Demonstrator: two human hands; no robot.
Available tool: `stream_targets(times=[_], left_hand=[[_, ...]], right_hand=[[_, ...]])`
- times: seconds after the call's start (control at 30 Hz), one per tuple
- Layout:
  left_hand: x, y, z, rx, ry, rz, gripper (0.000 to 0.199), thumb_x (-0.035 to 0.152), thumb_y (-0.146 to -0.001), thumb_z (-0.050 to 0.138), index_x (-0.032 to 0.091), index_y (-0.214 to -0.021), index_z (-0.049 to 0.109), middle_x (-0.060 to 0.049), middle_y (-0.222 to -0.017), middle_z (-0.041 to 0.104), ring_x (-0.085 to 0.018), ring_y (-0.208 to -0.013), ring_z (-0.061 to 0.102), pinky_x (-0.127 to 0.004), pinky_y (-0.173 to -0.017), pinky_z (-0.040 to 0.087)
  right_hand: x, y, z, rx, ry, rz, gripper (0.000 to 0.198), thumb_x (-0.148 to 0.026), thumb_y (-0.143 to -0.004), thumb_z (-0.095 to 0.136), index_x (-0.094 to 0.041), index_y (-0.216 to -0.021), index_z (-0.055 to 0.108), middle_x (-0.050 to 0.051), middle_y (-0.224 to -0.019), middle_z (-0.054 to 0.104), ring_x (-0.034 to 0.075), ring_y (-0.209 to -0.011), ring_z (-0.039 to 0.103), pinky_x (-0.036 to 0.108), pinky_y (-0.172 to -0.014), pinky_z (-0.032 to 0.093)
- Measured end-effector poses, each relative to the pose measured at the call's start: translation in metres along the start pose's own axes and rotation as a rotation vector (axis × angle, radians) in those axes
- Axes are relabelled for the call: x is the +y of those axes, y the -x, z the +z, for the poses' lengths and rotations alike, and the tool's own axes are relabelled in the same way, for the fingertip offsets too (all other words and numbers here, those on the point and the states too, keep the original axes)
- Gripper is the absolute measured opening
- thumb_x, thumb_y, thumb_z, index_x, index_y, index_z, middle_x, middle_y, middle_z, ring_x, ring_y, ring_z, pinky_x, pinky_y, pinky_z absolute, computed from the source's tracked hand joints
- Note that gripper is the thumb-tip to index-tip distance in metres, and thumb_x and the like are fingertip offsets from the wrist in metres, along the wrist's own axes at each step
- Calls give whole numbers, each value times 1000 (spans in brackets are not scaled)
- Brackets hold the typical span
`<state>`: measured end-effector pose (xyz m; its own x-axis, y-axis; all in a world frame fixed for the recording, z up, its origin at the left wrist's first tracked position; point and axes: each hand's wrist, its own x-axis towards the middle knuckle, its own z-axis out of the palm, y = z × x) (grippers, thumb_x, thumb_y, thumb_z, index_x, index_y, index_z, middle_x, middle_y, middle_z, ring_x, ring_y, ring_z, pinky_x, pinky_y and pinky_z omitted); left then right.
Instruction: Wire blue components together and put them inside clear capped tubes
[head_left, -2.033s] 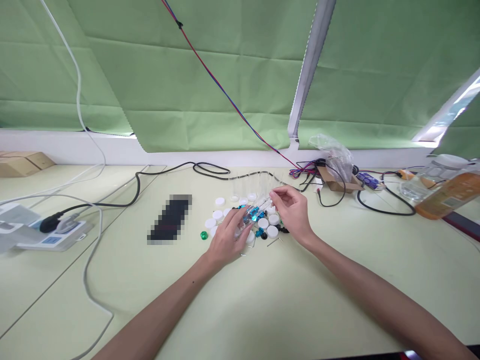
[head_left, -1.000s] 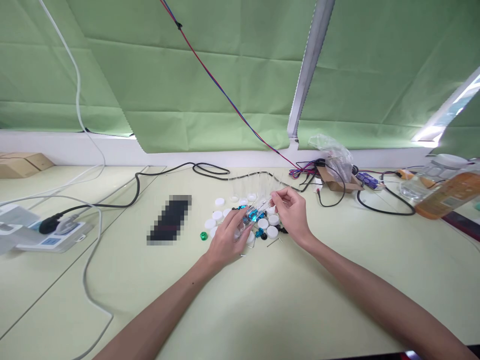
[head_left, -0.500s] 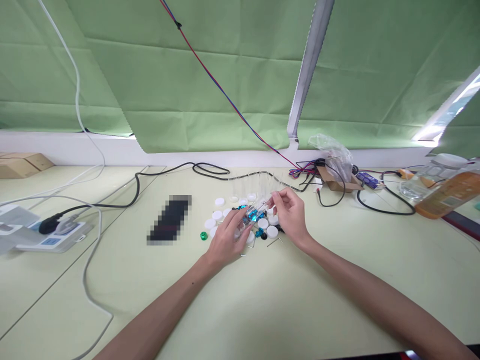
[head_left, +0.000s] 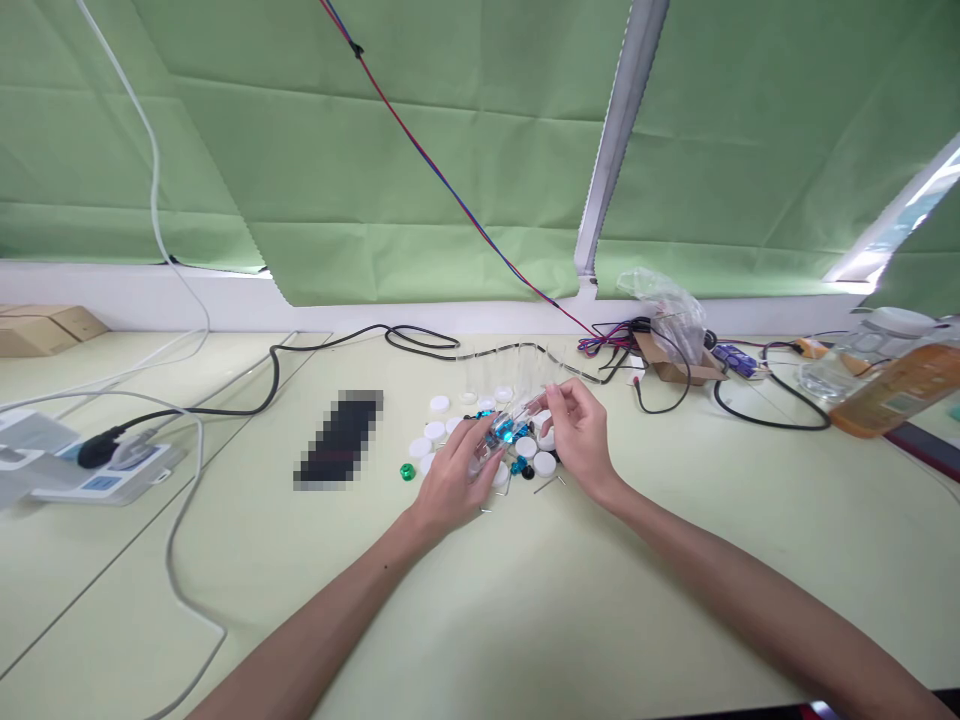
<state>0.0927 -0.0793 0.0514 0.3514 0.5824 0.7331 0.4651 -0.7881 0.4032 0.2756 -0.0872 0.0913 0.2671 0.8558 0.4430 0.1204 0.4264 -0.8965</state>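
Here, on the pale green table [head_left: 525,620], your left hand [head_left: 450,480] grips a clear vial [head_left: 508,425] of blue beads, tilted above scattered white caps [head_left: 545,464]; your right hand [head_left: 581,435] pinches at its far mouth. Keep the vial steady, pinch small.

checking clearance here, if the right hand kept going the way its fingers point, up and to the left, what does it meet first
Most likely the clear tube with blue bits inside, which the left hand holds. The right hand has its fingers at the tube's open end already, though depth there is hard to judge.
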Motion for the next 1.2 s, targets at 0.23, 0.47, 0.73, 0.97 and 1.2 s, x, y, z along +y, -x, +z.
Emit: stream_targets(times=[0.23, 0.47, 0.73, 0.97, 1.2], left_hand=[[1, 0, 0, 3, -1, 0, 48, 17, -88, 59, 20, -134, 48, -10, -110, 61, -18, -87, 61, -31, -81, 52], [2, -1, -1, 0, -1, -4, 47, 18, -88, 58, 20, -133, 48, -10, -107, 62, -19, -91, 62, -32, -82, 52], [1, 0, 0, -1, -8, -11, 46, 18, -88, 58, 21, -133, 48, -9, -107, 62, -17, -87, 62, -31, -80, 53], [1, 1, 1, 1, -5, -4, 48, 17, -88, 59, 20, -134, 47, -11, -111, 61, -18, -90, 63, -31, -82, 52], [0, 1, 2, 14, -24, -2, 46, 18, -88, 60, 20, -133, 48, -11, -109, 62, -20, -92, 63, -32, -80, 53]], right_hand=[[0, 1, 1, -4, -3, -2, 33, -49, -92, 52, -20, -77, 53, 3, -77, 66, 12, -57, 60, 23, -48, 49], [0, 3, 1, -22, -10, 3, 33, -49, -92, 51, -20, -77, 53, 2, -76, 66, 10, -50, 57, 23, -47, 49], [2, 4, 2, -31, -19, -1, 31, -47, -94, 50, -20, -79, 54, 1, -74, 66, 10, -50, 55, 24, -48, 50], [2, 5, 3, -37, -29, -12, 30, -46, -94, 50, -21, -78, 52, 3, -75, 68, 13, -57, 61, 25, -49, 51], [2, 7, 5, -58, -25, -3, 33, -50, -93, 50, -21, -78, 51, 4, -75, 69, 15, -64, 66, 24, -49, 52]])
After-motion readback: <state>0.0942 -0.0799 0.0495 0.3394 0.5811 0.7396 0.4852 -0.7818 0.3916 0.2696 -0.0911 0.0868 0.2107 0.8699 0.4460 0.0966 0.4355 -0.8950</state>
